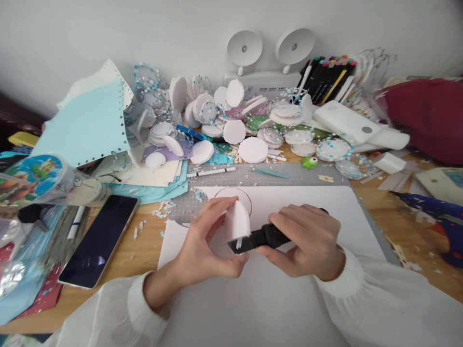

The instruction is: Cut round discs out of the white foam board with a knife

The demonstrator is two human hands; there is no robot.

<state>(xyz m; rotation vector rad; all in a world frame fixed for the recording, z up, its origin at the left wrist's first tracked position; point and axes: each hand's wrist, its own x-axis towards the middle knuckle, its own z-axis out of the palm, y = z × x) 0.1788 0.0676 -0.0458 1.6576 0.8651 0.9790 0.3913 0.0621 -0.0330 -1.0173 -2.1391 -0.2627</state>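
Note:
Between the fingers and thumb of my left hand (206,246) is a white foam disc (237,219), held tilted up on its edge. My right hand (307,236) is closed around a black utility knife (269,236). The knife's blade (238,245) lies against the lower edge of the disc, with a thin white sliver on it. Both hands are above a large white sheet (282,308), on which a brown circle outline (249,197) is partly visible behind the disc.
White foam discs (253,149) and blue-beaded strands crowd the back. A phone (99,241) lies left, beside a plastic tub (36,178). Tweezers (269,172) and a white pen (211,172) rest on the grey cutting mat (307,173). A blue glue gun (434,207) is at right.

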